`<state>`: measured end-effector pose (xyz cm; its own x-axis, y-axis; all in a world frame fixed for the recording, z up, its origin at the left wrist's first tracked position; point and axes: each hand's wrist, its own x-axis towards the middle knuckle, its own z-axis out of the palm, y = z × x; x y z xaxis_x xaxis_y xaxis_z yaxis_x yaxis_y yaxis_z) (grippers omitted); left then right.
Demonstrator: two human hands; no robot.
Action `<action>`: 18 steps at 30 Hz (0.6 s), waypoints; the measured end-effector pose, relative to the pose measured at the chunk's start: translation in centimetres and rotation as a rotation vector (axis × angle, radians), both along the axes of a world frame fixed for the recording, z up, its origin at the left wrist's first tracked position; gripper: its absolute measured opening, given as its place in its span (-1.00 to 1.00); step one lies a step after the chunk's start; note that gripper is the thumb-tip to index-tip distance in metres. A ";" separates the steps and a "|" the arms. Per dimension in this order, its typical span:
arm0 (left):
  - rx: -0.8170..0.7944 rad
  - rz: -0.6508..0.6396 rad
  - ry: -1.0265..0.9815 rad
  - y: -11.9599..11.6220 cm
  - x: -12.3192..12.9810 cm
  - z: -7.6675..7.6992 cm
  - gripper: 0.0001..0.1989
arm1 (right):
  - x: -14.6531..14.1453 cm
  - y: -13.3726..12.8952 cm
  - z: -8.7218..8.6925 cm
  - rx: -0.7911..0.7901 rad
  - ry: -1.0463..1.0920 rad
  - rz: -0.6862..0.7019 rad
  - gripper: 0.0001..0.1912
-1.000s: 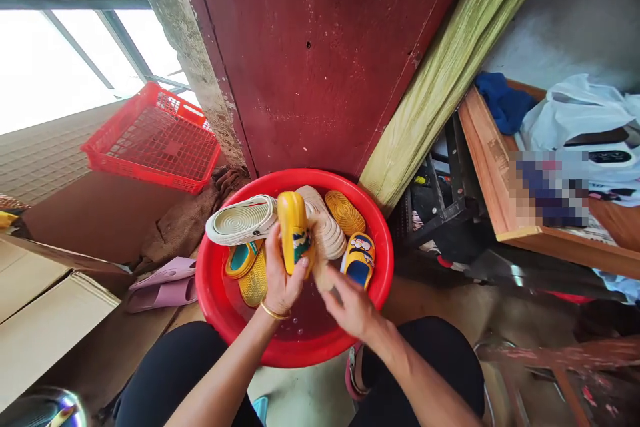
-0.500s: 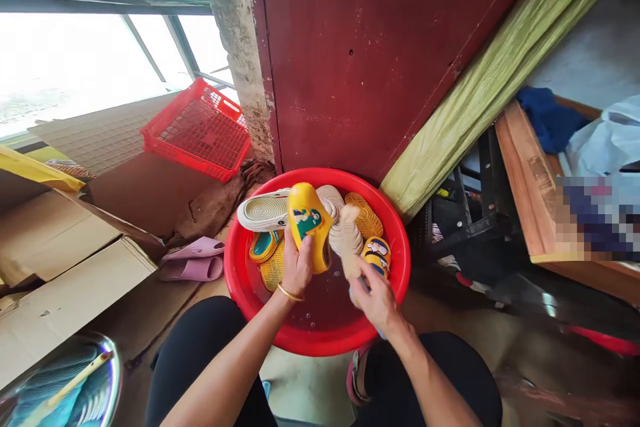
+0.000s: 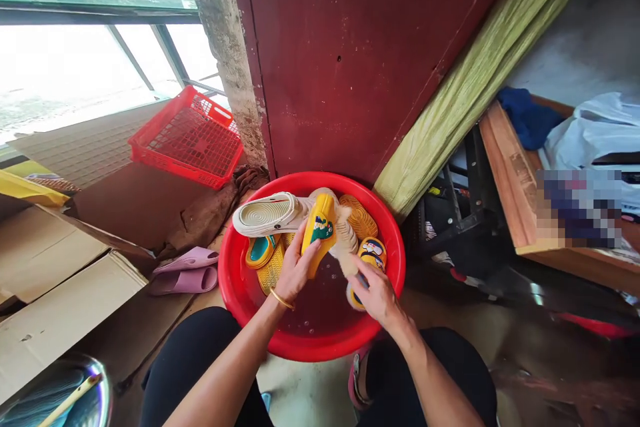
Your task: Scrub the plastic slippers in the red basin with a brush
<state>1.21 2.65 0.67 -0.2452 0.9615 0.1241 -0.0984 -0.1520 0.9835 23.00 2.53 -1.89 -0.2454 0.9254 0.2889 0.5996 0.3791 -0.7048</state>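
We see the left hand (image 3: 295, 270) with fingers clamped around a yellow child's slide (image 3: 319, 232), which has now swung closer to upright, over the middle of the red plastic basin (image 3: 229, 300). The right hand (image 3: 376, 295) has its fingers curled together at the lower end of a cream slide (image 3: 345, 237), beside the yellow one in the basin, above shallow water (image 3: 320, 313).

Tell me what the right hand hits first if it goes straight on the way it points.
The cream ridged slide sandal: the right hand's fingertips sit close against it, though depth is hard to judge from this view. Behind it is the yellow slide sandal in the left hand.
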 end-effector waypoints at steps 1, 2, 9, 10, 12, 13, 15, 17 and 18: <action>-0.040 -0.048 -0.005 0.2 -0.1 -0.2 -0.29 | 0.4 0.4 0.3 -0.015 -0.006 0.004 -0.55; -0.083 -0.083 0.010 0.4 -0.1 -0.5 -0.30 | 0.8 0.8 0.6 -0.038 0.002 -0.033 -0.53; -0.242 -0.161 0.571 1.1 -1.0 -3.8 -0.36 | 4.5 2.5 2.7 -0.200 0.103 -0.411 -0.39; -0.250 -0.185 0.627 1.0 -1.0 -4.1 -0.37 | 4.8 2.6 2.7 -0.203 0.101 -0.417 -0.39; -0.247 -0.231 0.710 0.8 -1.0 -4.6 -0.38 | 5.3 2.6 2.6 -0.211 0.096 -0.419 -0.40; -0.239 -0.251 0.747 0.7 -0.9 -4.9 -0.38 | 5.4 2.6 2.4 -0.211 0.088 -0.417 -0.41; -0.225 -0.266 0.830 0.7 -1.0 -5.2 -0.37 | 5.5 2.6 2.2 -0.205 0.067 -0.418 -0.44; -0.229 -0.261 0.913 0.6 -1.4 -5.6 -0.34 | 5.6 2.7 1.9 -0.197 0.052 -0.421 -0.47; -0.234 -0.258 0.952 0.6 -1.7 -5.7 -0.34 | 5.6 2.8 1.8 -0.195 0.048 -0.419 -0.48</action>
<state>-0.53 3.25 -5.03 0.0761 0.9963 -0.0391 0.7391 -0.0300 0.6730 28.60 5.30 -0.04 0.1704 0.9801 0.1018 0.6381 -0.0311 -0.7693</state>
